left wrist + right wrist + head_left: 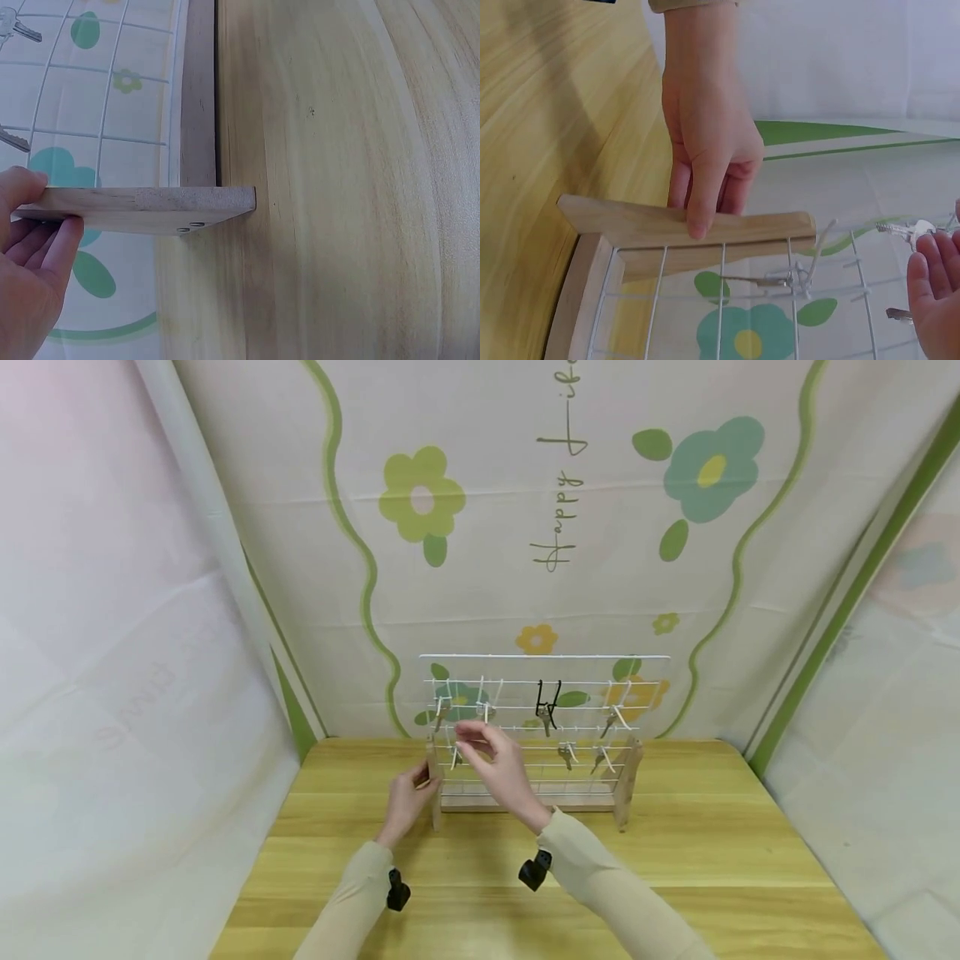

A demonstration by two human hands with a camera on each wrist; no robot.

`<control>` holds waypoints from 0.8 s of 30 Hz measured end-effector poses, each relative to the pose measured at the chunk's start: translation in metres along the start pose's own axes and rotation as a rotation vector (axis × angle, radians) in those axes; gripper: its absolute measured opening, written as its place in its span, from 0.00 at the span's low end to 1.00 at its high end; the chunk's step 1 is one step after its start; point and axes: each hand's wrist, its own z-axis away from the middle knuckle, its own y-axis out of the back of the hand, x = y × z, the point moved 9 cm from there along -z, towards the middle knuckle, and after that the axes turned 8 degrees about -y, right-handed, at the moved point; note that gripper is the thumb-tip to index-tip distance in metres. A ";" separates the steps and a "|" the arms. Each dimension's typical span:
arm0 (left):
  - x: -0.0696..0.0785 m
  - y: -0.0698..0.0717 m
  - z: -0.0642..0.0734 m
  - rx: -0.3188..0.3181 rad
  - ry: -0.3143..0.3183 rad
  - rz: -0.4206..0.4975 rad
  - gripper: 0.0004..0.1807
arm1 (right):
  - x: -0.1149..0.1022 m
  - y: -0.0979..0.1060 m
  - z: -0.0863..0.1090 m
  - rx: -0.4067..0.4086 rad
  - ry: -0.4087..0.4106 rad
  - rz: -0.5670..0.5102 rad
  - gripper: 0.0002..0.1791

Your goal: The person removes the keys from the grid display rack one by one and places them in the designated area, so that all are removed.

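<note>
A white wire grid rack [525, 747] stands on wooden side posts, with several keys hanging from its hooks. My left hand [408, 797] grips the left wooden post [135, 201], thumb on one face and fingers on the other. In front of the grid's left half is my right hand [498, 768], its thumb and fingers bent with a gap between them. In the right wrist view, the fingertips of the right hand [937, 277] overlap the head of a key [900, 229]; contact cannot be told. Another key [761, 280] hangs lower, near the post.
More keys hang farther right, including one key [546, 720] on a black hook [556, 693]. The rack stands on a wood-grain table [697, 843], close to a printed fabric backdrop [487, 585]. Fabric walls rise on both sides.
</note>
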 end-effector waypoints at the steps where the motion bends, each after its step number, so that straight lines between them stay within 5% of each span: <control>1: 0.001 0.000 0.000 0.001 -0.006 -0.006 0.23 | -0.001 -0.002 -0.001 -0.001 0.012 -0.009 0.15; 8: 0.002 -0.002 -0.001 0.001 -0.038 0.012 0.22 | -0.002 -0.011 -0.006 0.033 -0.021 -0.059 0.16; 24: -0.006 -0.001 0.001 0.007 0.020 0.040 0.24 | -0.042 -0.013 -0.016 0.226 -0.144 -0.023 0.14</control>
